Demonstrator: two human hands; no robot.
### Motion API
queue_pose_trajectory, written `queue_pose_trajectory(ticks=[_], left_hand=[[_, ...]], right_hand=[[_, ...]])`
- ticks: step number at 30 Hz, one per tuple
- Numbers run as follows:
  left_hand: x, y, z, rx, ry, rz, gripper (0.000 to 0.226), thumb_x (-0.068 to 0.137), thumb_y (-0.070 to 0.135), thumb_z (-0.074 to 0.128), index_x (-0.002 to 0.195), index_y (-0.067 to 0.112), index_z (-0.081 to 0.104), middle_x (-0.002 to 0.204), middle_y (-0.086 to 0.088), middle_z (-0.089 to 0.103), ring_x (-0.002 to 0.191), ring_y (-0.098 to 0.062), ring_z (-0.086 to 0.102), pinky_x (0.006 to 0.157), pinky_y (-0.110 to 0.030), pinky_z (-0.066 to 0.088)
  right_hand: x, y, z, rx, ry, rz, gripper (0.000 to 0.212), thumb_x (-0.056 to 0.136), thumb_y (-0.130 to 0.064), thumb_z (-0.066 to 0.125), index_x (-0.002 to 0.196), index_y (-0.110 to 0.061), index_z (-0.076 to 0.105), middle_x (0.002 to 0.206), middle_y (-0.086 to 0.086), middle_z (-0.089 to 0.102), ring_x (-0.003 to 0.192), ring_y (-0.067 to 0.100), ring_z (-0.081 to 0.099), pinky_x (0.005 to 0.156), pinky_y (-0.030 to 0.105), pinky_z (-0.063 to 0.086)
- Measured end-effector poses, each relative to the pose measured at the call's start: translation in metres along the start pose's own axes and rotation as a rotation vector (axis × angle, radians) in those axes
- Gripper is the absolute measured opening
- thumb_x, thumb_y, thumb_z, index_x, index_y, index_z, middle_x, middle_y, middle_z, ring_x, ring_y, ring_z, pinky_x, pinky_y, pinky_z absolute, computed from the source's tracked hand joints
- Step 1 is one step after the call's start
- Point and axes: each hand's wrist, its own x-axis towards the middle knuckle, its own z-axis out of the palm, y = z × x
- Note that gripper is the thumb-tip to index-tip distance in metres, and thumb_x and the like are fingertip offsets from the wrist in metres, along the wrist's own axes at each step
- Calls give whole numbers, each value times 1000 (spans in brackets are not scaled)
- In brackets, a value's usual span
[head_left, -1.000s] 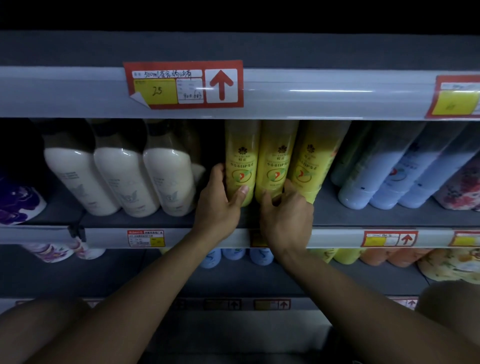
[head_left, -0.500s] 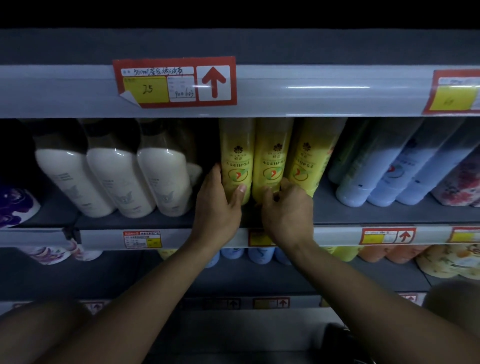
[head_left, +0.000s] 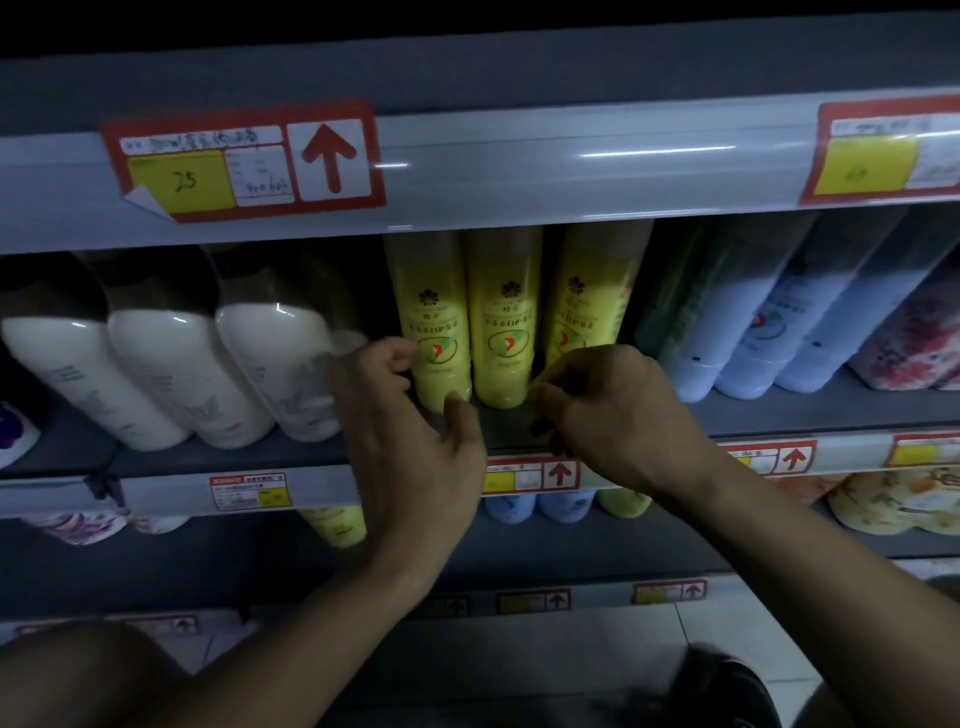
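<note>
Standing upright in a row on the grey metal shelf (head_left: 753, 413) are three tall yellow plastic bottles (head_left: 506, 322), with white plastic bottles (head_left: 166, 374) on their left and pale blue bottles (head_left: 727, 332) on their right. The left hand (head_left: 410, 431) is at the leftmost yellow bottle, with its fingers curled beside the bottle's left flank and its thumb raised before the base. The right hand (head_left: 613, 410), fingers curled, covers the rightmost yellow bottle's base. Motion blur prevents confirming whether either hand grips a bottle.
</note>
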Motion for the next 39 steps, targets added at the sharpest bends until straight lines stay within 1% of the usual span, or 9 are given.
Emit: queue_pose_trajectory(ticks=[3, 7, 11, 13, 20, 25, 29, 35, 39], left_hand=[[-4, 16, 9, -49, -109, 84, 36, 85, 11, 71, 116, 17, 54, 113, 5, 51, 96, -7, 51, 83, -19, 45], [-7, 31, 33, -67, -217, 169, 29, 93, 16, 69, 120, 19, 58, 106, 8, 53, 86, -11, 58, 70, -35, 54], [-13, 51, 60, -67, -188, 80, 40, 94, 28, 73, 131, 21, 57, 102, 15, 66, 76, -5, 64, 69, -34, 56], [-19, 57, 72, -66, -168, -23, 47, 94, 36, 73, 135, 23, 55, 94, 15, 69, 71, -5, 66, 70, -39, 58], [-27, 62, 97, 12, -38, -165, 54, 93, 46, 73, 138, 20, 61, 73, 19, 65, 72, -6, 66, 70, -33, 55], [-22, 65, 114, 20, -54, -248, 36, 91, 46, 73, 113, 19, 69, 60, 12, 66, 67, -12, 68, 66, -35, 56], [-24, 78, 119, 24, -40, -329, 27, 88, 45, 73, 103, 24, 67, 73, 8, 73, 76, -17, 71, 65, -29, 49], [-26, 81, 117, -17, 49, -428, 43, 80, 46, 82, 114, 24, 67, 87, 6, 76, 87, -22, 71, 68, -28, 45], [-27, 77, 114, -30, 89, -428, 54, 74, 52, 87, 110, 23, 60, 88, 4, 75, 85, -20, 70, 66, -28, 41]], right_hand=[[-3, 9, -10, -48, 68, -9, 17, 89, -27, 63, 76, -22, 74, 71, -5, 75, 68, 12, 71, 70, 41, 60], [-7, 30, -24, -27, 240, 10, 14, 86, -28, 62, 76, -24, 71, 70, -8, 73, 69, 13, 71, 68, 39, 59], [-10, 54, -32, 97, 516, 59, 3, 90, -30, 66, 91, -27, 65, 72, -10, 70, 70, 6, 66, 68, 30, 52], [-11, 65, -35, 129, 575, 93, 14, 92, -30, 68, 103, -25, 61, 76, -12, 67, 74, 6, 62, 72, 30, 47], [-13, 82, -39, 119, 614, 139, 34, 92, -32, 72, 118, -19, 53, 73, -17, 63, 85, 21, 68, 74, 38, 50], [-11, 82, -31, 140, 664, 255, 48, 93, -38, 70, 134, -19, 56, 83, -11, 71, 97, 25, 71, 85, 43, 55], [-5, 77, -19, 160, 704, 335, 53, 91, -43, 68, 138, -22, 56, 102, 5, 77, 105, 31, 70, 90, 45, 55], [-5, 78, -18, 194, 711, 335, 40, 90, -40, 70, 123, -24, 53, 91, 3, 74, 96, 31, 69, 81, 40, 49], [-6, 78, -18, 192, 693, 322, 47, 88, -47, 73, 121, -25, 50, 91, 2, 72, 95, 31, 69, 82, 43, 53]])
